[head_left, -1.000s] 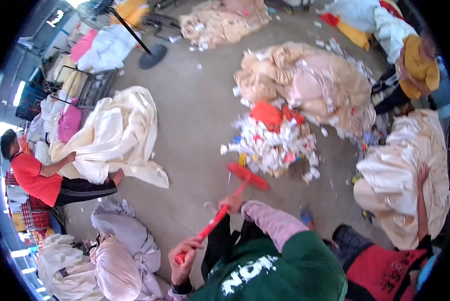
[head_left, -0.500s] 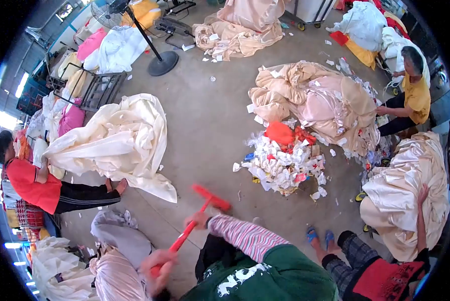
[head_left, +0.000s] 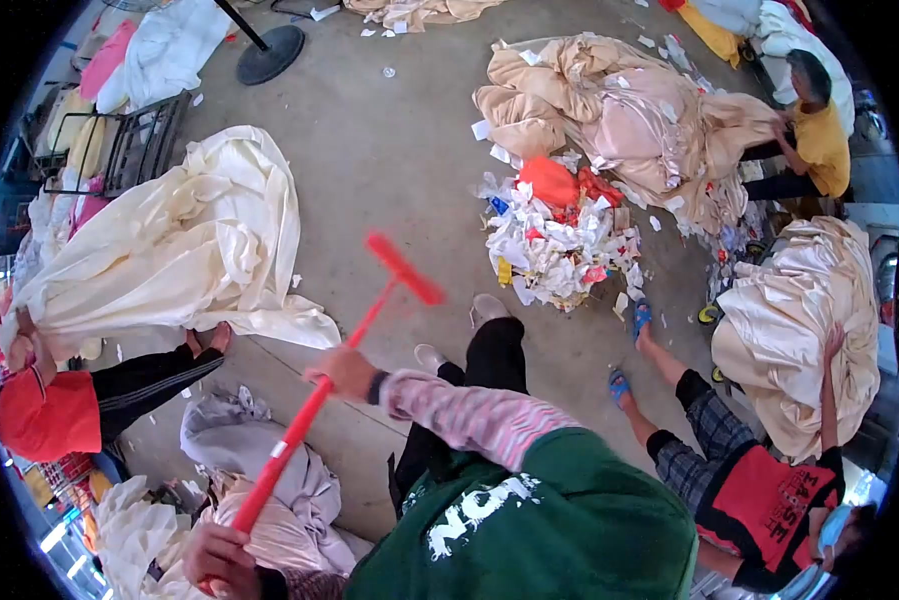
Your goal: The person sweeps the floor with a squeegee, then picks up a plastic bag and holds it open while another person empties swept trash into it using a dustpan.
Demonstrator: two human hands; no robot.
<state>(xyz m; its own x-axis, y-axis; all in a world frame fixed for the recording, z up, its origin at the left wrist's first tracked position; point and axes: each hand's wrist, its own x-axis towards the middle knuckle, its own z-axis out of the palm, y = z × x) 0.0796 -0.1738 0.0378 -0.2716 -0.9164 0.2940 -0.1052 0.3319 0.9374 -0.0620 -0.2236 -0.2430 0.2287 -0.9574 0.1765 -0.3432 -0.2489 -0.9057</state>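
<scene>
My left hand (head_left: 221, 560) is closed around the lower end of a red long-handled tool (head_left: 274, 460). Farther up the same handle, my right hand (head_left: 344, 372) grips it, its arm in a pink striped sleeve. The tool's flat red head (head_left: 405, 270) is at the far end, over the grey floor and slightly blurred. To the right of that head lies a heap of white scraps (head_left: 559, 245) with a red bag (head_left: 549, 182) on top.
Beige cloth (head_left: 639, 110) lies behind the scraps, partly held by a person in yellow (head_left: 821, 148). A person in red (head_left: 49, 415) holds cream cloth (head_left: 189, 240) at left. Another person (head_left: 769, 505) touches a cloth bundle (head_left: 799, 330) at right. A fan base (head_left: 270, 55) stands at upper left.
Both hands have moved left with the tool, whose head swung from near the scraps toward the left. The person in yellow has pulled up some cloth. My feet have come into view.
</scene>
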